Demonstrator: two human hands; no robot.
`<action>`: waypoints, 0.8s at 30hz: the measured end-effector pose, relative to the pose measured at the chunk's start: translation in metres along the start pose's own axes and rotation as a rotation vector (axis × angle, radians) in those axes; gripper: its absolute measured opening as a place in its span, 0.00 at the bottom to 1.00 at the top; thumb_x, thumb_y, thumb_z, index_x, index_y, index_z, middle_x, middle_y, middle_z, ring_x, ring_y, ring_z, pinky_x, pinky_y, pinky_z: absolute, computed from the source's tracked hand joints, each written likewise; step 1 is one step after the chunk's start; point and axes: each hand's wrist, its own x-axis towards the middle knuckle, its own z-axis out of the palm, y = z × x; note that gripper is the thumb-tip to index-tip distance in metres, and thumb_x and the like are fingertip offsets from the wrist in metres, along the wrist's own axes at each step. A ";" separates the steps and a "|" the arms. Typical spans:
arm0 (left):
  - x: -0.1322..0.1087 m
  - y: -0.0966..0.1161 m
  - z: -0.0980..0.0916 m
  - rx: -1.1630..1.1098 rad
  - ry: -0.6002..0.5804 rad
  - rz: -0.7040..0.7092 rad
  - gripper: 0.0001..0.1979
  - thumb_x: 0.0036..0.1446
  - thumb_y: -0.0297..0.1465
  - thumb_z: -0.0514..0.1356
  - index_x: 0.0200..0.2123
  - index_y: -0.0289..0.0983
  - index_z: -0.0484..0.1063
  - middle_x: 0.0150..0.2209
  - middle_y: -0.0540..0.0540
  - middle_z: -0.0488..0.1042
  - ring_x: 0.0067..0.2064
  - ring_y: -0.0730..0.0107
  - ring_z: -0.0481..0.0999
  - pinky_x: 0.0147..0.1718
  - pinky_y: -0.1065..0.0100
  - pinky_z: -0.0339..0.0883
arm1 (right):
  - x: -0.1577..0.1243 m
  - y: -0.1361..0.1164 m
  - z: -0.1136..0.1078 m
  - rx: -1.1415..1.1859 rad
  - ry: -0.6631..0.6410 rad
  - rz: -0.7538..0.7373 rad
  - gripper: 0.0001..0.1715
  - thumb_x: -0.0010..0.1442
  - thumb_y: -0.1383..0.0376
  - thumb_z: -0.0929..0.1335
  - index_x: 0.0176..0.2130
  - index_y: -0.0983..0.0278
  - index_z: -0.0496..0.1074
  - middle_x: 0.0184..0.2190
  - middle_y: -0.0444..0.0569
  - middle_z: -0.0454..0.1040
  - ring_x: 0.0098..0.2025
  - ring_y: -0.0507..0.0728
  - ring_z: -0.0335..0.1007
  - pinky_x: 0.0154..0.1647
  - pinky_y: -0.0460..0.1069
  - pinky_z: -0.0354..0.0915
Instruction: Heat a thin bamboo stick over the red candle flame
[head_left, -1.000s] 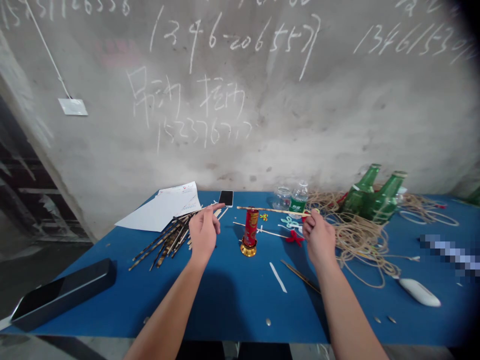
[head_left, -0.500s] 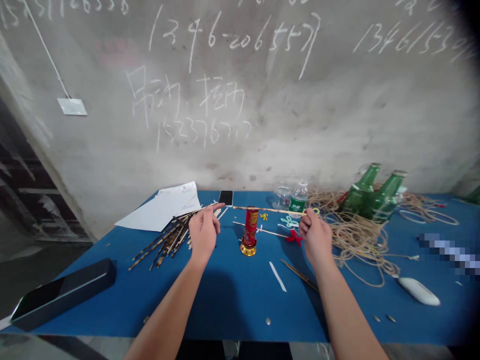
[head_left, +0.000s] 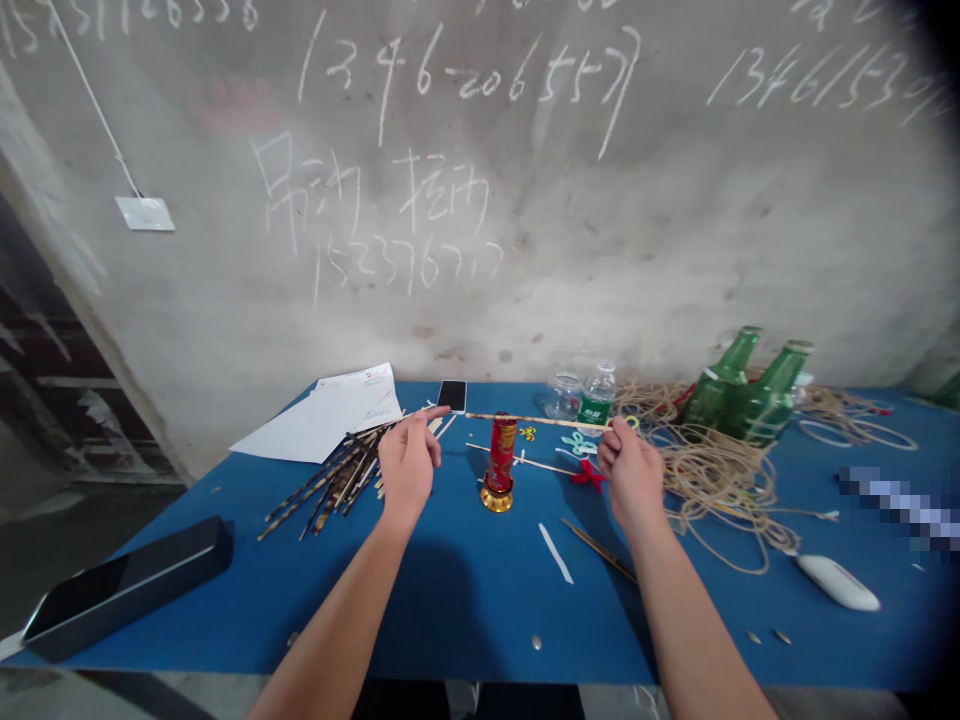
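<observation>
My right hand [head_left: 632,470] is closed around one end of a thin mottled stick [head_left: 555,422], which points left and is almost level. The stick crosses the top of a red candle-like cylinder [head_left: 501,455] on a gold base; I cannot tell whether they touch. At the stick's far end, my left hand [head_left: 407,465] has its index finger stretched out and its other fingers curled, with nothing in it. A small gap shows between fingertip and stick. Behind the cylinder lies a thin pale stick with a red flower shape [head_left: 588,475] at its right end.
Dark sticks [head_left: 341,485] and white papers [head_left: 330,410] lie left, with a phone [head_left: 452,395] behind. A dark long box [head_left: 127,585] sits front left. Right are coiled twine [head_left: 720,480], green bottles [head_left: 772,395], a water bottle [head_left: 598,395] and a white mouse-like object [head_left: 838,582].
</observation>
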 end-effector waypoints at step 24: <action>0.001 -0.001 0.000 0.013 0.003 0.009 0.31 0.71 0.34 0.50 0.12 0.44 0.64 0.17 0.46 0.70 0.52 0.57 0.82 0.46 0.65 0.66 | -0.003 0.003 0.002 -0.069 -0.124 0.042 0.33 0.57 0.43 0.77 0.24 0.62 0.63 0.19 0.38 0.56 0.20 0.47 0.47 0.16 0.42 0.45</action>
